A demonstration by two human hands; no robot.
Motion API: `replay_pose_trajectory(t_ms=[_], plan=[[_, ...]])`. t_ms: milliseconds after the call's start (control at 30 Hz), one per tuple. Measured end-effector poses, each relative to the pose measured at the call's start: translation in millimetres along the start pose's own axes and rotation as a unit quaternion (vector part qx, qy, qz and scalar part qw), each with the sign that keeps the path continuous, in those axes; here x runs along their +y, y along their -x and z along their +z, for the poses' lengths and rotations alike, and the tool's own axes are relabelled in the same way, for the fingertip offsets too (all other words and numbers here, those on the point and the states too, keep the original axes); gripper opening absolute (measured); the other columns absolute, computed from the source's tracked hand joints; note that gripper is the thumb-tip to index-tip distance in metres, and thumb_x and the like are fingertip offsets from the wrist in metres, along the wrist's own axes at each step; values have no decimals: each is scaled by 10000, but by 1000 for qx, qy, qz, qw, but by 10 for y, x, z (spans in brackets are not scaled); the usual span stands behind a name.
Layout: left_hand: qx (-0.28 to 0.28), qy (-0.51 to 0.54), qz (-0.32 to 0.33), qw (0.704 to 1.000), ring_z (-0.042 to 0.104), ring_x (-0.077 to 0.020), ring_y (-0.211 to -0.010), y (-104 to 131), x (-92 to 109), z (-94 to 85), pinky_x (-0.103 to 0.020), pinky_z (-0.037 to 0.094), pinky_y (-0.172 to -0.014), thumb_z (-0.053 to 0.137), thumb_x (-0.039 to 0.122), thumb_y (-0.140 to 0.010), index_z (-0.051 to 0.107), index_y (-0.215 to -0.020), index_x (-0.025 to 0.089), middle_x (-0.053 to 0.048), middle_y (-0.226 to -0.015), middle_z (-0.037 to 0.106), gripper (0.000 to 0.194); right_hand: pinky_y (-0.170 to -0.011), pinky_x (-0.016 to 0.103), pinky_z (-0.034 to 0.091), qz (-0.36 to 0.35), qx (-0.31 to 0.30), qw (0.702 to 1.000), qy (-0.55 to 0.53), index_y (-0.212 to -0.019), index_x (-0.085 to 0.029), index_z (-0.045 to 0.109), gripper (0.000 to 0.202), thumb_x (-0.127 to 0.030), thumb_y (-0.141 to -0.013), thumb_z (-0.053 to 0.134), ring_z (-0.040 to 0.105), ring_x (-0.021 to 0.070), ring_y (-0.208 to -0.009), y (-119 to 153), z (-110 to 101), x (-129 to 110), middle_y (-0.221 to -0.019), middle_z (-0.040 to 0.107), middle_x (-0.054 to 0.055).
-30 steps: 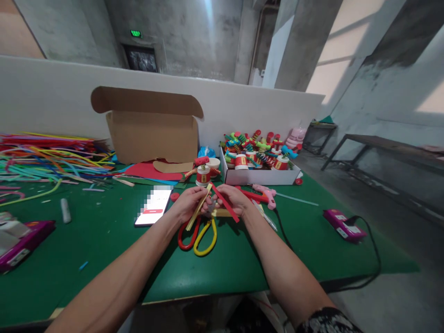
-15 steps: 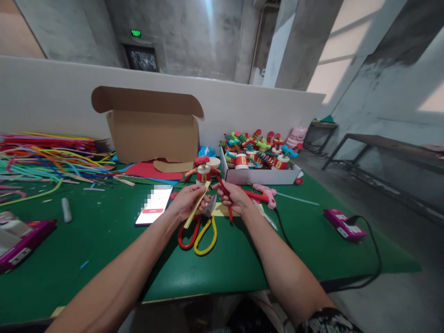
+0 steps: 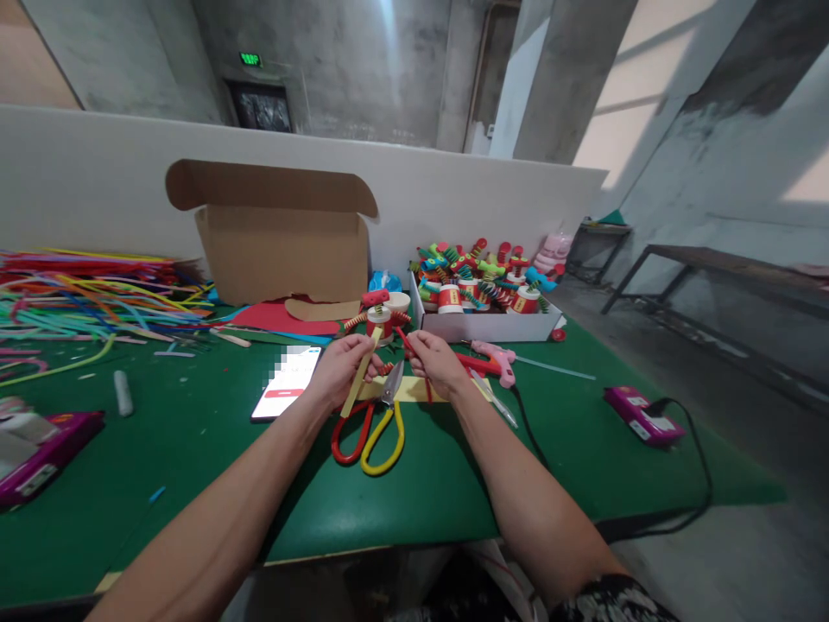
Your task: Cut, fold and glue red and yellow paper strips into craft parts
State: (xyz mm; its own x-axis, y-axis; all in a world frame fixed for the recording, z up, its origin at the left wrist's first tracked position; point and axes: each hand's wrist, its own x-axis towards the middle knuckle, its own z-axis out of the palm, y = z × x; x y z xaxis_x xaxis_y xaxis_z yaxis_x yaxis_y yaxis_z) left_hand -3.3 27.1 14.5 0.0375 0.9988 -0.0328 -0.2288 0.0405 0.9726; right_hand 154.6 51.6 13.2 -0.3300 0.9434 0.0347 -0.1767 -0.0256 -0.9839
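A narrow yellow strip slants down from the fingers of my left hand, which are closed on it. Thin red strips are pinched in my right hand, a short distance to the right. Scissors with one red and one yellow handle lie below and between the hands, blades pointing away. Under the blades is a flat yellow strip. Just beyond my hands stands a red and white cup figure with coiled arms. A pink and red glue gun rests right of my right hand.
An open cardboard box stands behind. A white box holds several cup figures. Colourful strips are piled at the left, and a phone lies left of my left hand. A purple power box with a cable is at the right.
The yellow strip has tilted and shifted slightly left with my left hand. My right hand has turned the red strips, and the scissor blades show more fully.
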Motion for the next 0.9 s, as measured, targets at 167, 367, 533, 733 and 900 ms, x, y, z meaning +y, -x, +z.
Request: replay_pose_trajectory(t_ms=[167, 367, 533, 733, 900], plan=[[-72, -12, -36, 997, 483, -73, -394, 29, -34, 52, -173, 364, -390, 654, 355, -684, 508, -728, 154, 0, -541, 592, 253, -401, 178, 211, -44, 26, 991, 125, -691, -206, 440, 269, -444, -794, 509, 296, 56, -411, -16, 27, 50, -503, 371, -87], [-78, 7, -30, 996, 493, -78, -392, 27, -51, 56, -171, 370, -385, 657, 346, -695, 518, -756, 154, 2, -534, 594, 245, -411, 192, 280, -63, 5, 989, 133, -716, -196, 526, 254, -446, -750, 558, 341, 63, -407, 3, 41, 46, -493, 397, -77], [-72, 3, -10, 997, 496, -81, -390, 47, -26, 75, -174, 381, -390, 662, 357, -692, 512, -782, 157, 1, -535, 604, 266, -457, 198, 323, -74, 7, 983, 167, -657, -167, 568, 241, -401, -712, 582, 396, 70, -452, 5, 37, 49, -521, 476, -50], [-68, -30, 14, 997, 503, -91, -393, 76, -10, 108, -189, 383, -395, 671, 425, -668, 500, -778, 164, 12, -533, 598, 331, -482, 199, 297, -95, 58, 974, 197, -640, -155, 606, 288, -439, -680, 618, 388, 76, -502, -17, 20, 67, -529, 484, -44], [-70, -53, 25, 996, 492, -94, -386, 85, -18, 124, -201, 385, -397, 677, 452, -642, 493, -785, 168, 19, -529, 595, 367, -472, 193, 306, -101, 63, 980, 163, -694, -158, 628, 295, -447, -638, 659, 432, 84, -522, -21, 25, 75, -573, 545, -26]])
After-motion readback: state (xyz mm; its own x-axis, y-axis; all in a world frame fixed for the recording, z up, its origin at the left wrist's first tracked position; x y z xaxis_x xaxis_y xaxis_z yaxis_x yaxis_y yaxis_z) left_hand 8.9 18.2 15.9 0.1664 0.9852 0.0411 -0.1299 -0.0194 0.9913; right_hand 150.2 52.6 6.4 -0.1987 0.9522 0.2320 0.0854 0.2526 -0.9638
